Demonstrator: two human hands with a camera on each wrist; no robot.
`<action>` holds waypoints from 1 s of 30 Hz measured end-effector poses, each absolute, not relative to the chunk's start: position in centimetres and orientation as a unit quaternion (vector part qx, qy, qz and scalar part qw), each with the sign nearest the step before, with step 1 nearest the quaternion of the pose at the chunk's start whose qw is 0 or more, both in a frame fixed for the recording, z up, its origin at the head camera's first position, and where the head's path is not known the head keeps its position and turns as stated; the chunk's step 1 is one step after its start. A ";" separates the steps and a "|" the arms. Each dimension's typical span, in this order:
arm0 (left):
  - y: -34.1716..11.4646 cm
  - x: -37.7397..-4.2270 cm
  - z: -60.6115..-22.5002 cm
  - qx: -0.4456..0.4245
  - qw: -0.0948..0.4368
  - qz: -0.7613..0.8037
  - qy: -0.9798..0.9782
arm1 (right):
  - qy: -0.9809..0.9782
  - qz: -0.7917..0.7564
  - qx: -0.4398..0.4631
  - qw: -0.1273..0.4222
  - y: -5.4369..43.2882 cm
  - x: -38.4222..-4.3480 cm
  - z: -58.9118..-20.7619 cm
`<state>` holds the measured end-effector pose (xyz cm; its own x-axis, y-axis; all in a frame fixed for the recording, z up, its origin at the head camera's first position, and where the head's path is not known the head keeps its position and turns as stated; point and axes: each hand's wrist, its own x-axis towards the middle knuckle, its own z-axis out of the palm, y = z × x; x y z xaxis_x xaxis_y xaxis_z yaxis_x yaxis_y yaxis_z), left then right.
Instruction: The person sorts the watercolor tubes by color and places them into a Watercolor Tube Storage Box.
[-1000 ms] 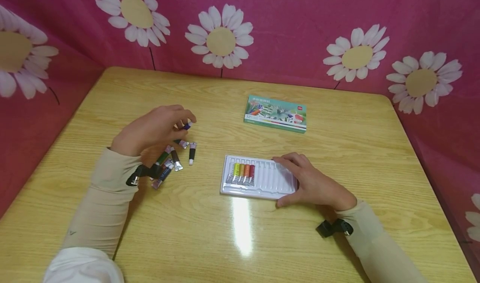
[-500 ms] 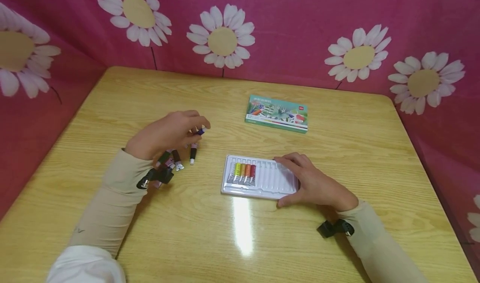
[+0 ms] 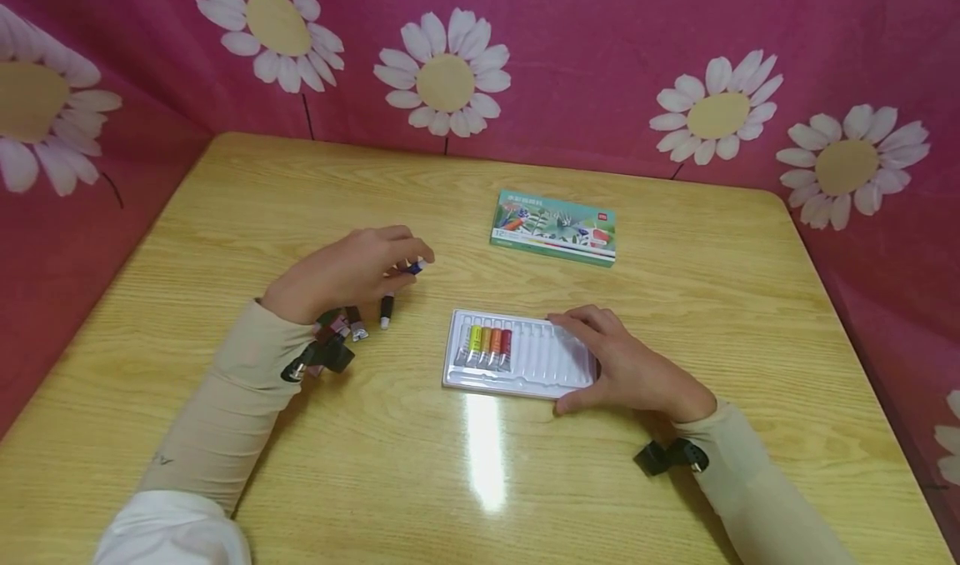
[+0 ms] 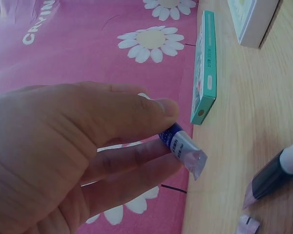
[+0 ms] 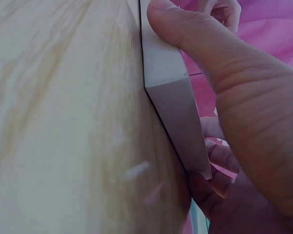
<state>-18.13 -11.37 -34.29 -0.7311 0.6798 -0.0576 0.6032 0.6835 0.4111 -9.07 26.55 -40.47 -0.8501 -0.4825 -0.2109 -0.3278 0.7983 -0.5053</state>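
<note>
My left hand [image 3: 348, 269] pinches a small blue paint tube [image 4: 185, 150] between thumb and fingers, above the table on the left. Its crimped silver end shows in the left wrist view; in the head view the white cap sticks out past the fingertips. At the table's middle lies a white plastic tray [image 3: 551, 357]. Paint tubes [image 3: 487, 347] in silver, yellow, ochre, orange and red fill its left slots, while the right slots hold none. My right hand [image 3: 637, 373] grips the tray's right end, thumb on the near side and fingers on the far side.
Below my left hand lie a black tube [image 3: 386, 309], a brown tube [image 3: 356, 325] and other loose tubes, partly hidden by the wrist. A green printed box [image 3: 553, 227] rests behind the tray. Pink flowered cloth [image 3: 570, 65] hangs around the wooden table [image 3: 712, 265].
My left hand has lifted off the tube pile with the blue tube and moved right and slightly nearer. The right hand and tray stay put.
</note>
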 end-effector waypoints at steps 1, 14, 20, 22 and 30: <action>-11.3 -18.1 -34.4 0.354 0.108 0.188 0.910 | 0.934 -0.232 -0.216 0.167 26.6 -9.1 -40.5; -10.0 -18.0 -35.1 0.384 0.105 0.182 0.899 | 0.934 -0.231 -0.219 0.164 26.7 -9.0 -40.4; -9.1 -17.9 -35.2 0.398 0.102 0.184 0.893 | 0.933 -0.234 -0.223 0.161 26.7 -9.0 -40.4; -8.8 -17.8 -35.2 0.409 0.096 0.188 0.888 | 0.932 -0.234 -0.222 0.163 26.7 -9.0 -40.5; -6.7 -17.3 -35.3 0.407 0.087 0.189 0.889 | 0.932 -0.237 -0.217 0.167 26.7 -9.0 -40.5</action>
